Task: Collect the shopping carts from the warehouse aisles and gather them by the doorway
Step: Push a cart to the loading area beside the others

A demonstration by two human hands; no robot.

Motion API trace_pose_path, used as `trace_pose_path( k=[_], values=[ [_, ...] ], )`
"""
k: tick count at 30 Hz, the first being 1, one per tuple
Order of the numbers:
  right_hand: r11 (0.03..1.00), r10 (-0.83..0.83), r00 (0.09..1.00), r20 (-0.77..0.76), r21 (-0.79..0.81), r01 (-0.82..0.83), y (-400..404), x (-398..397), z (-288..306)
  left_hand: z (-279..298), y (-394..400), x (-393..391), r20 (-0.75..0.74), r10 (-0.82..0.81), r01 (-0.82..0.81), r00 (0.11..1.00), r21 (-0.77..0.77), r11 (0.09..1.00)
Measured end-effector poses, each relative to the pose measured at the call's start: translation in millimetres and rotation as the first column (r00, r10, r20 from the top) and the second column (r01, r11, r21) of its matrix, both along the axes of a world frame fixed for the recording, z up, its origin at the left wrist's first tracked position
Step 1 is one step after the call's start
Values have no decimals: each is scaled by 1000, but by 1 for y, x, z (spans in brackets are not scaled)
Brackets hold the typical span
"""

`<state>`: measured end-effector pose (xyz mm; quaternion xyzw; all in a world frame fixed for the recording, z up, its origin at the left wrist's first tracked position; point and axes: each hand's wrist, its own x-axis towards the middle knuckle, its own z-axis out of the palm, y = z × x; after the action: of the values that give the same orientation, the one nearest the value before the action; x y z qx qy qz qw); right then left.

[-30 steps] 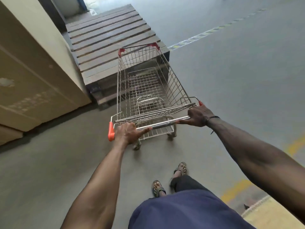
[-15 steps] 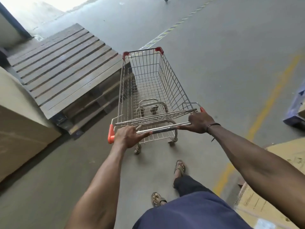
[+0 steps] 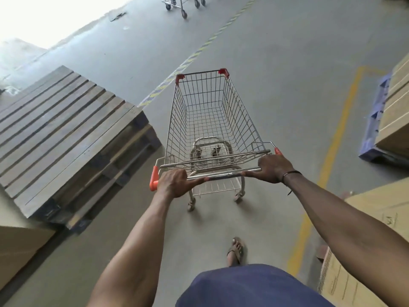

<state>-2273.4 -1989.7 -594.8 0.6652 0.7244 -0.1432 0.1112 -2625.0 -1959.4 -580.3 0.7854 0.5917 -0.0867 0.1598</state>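
Two bare hands gripping a wire shopping cart (image 3: pixel 210 120) by its handle bar (image 3: pixel 223 175) on the concrete floor (image 3: pixel 276 74): left hand (image 3: pixel 174 182) wrapping the bar near its orange end cap, right hand (image 3: pixel 273 167) closing around the far end. Stacked wooden pallets (image 3: pixel 64 138) lying just left; more carts (image 3: pixel 183 3) standing well ahead.
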Motion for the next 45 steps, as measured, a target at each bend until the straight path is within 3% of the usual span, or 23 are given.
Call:
trace_pose_path(
  k=[18, 36, 45],
  values=[
    [982, -184, 983, 29, 49, 182, 169, 154, 0, -19, 247, 163, 38, -227, 220, 973, 125, 967],
    [958, -283, 959, 31, 54, 281, 460, 332, -9, -27, 570, 347, 12, -361, 357, 932, 129, 925],
    [967, -251, 966, 53, 64, 248, 606, 415, 1, -28, 710, 433, 14, -301, 297, 954, 121, 947]
  ],
)
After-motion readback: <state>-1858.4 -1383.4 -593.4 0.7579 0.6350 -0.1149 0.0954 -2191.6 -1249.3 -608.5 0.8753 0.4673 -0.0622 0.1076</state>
